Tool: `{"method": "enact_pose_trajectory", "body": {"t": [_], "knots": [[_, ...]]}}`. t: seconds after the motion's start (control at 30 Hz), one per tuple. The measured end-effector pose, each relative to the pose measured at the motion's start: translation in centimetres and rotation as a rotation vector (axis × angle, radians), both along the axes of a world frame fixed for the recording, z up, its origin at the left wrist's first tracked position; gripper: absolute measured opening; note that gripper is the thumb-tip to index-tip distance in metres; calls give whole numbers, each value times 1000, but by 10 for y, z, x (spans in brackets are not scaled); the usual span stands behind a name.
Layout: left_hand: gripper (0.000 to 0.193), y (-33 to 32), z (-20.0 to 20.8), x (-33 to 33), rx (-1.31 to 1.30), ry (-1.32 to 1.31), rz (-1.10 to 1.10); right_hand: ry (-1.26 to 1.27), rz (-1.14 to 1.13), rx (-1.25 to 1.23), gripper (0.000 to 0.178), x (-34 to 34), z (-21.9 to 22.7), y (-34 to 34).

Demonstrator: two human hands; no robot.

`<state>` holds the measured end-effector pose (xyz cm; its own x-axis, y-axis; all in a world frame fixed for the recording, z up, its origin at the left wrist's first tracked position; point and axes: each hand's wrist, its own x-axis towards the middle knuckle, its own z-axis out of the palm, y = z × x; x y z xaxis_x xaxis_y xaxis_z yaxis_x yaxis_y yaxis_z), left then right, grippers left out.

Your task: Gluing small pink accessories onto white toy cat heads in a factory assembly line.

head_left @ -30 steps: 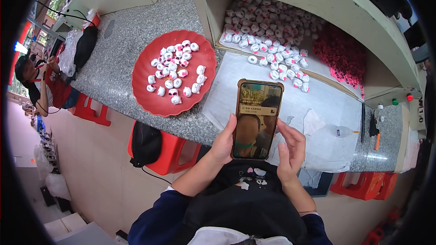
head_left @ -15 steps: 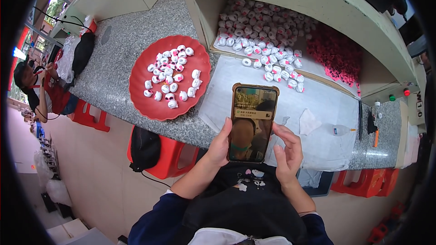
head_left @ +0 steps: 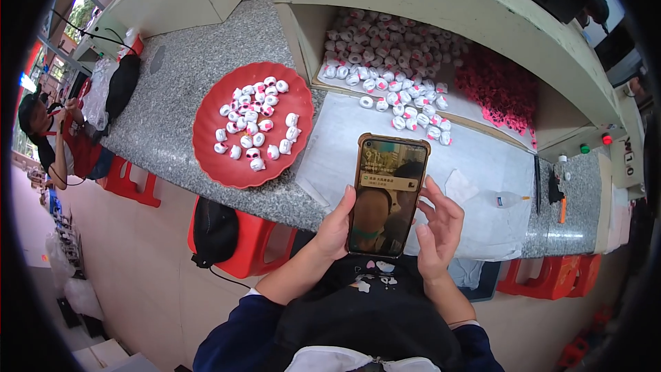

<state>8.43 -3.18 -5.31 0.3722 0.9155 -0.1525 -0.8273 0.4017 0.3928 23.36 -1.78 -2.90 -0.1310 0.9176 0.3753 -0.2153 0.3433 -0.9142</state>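
A smartphone [head_left: 387, 196] in a brown case stands upright in front of me, its lit screen facing me. My left hand [head_left: 334, 226] is closed around its left edge, thumb along the side and the other fingers hidden behind. At the phone's right edge is my right hand [head_left: 439, 229], thumb raised and fingers spread and bent; it is partly behind the edge, and I cannot tell whether it touches. Left of the phone, a red scalloped plate [head_left: 210, 155] carries many small white figure heads [head_left: 258, 140] with pink and dark marks.
White paper [head_left: 475, 158] covers the worktop. White pieces [head_left: 385, 48] and pink parts [head_left: 499, 86] are heaped under the shelf. A small clear bottle [head_left: 509, 199] lies at right. Red stools [head_left: 255, 234] stand below the counter; another person [head_left: 58, 138] sits far left.
The phone has tilted slightly and shifted a little lower and right in view. My right fingers have spread somewhat at its edge. The bench appears shifted slightly left.
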Motion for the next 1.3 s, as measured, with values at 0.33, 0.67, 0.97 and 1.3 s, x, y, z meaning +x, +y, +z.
{"method": "enact_pose_trajectory", "body": {"t": [0.33, 0.67, 0.97, 1.3], "knots": [[62, -2, 2, -1, 80, -20, 43, -142, -1, 71, 35, 4, -6, -10], [64, -5, 4, 4, 7, -34, -8, -144, -50, 77, 33, 8, -3, 1], [74, -3, 9, 6, 45, 73, -31, -155, -24, 92, 37, 2, 4, 9], [71, -3, 7, 5, 186, -63, -67, -28, 8, 14, 35, -3, 4, 2]]}}
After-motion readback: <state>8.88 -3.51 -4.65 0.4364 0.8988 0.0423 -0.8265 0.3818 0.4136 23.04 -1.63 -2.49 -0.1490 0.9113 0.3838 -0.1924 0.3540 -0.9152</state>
